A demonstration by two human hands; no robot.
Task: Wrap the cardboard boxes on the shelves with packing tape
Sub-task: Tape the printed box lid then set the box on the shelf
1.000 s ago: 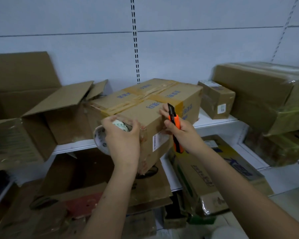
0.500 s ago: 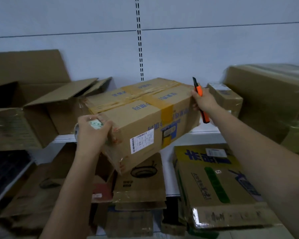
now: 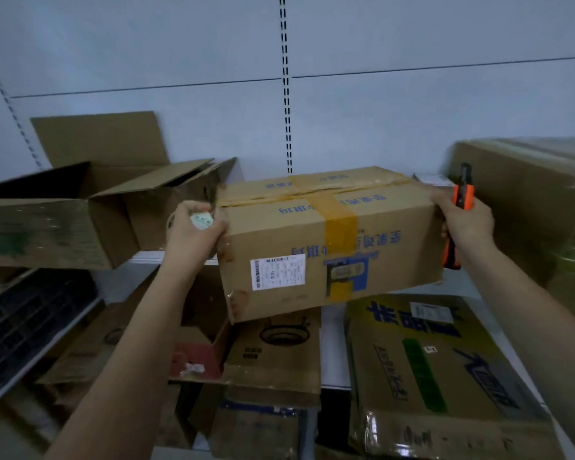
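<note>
A brown cardboard box (image 3: 319, 247) with blue print, a white label and a yellow tape band sits at the shelf's front edge, its long side facing me. My left hand (image 3: 193, 234) grips a tape roll (image 3: 201, 221) and presses against the box's left end. My right hand (image 3: 463, 220) holds an orange and black utility knife (image 3: 458, 207) and rests on the box's right end. Most of the tape roll is hidden behind my fingers.
An open empty box (image 3: 80, 214) lies on its side at the left on the white shelf (image 3: 153, 257). A large plastic-wrapped box (image 3: 528, 200) stands at the right. Below, flattened cartons (image 3: 279, 353) and a wrapped printed box (image 3: 439, 376) fill the lower shelf.
The box has turned so that its long labelled side faces me. My right hand moved from the near face to the box's right end, and my left hand shifted with the left end.
</note>
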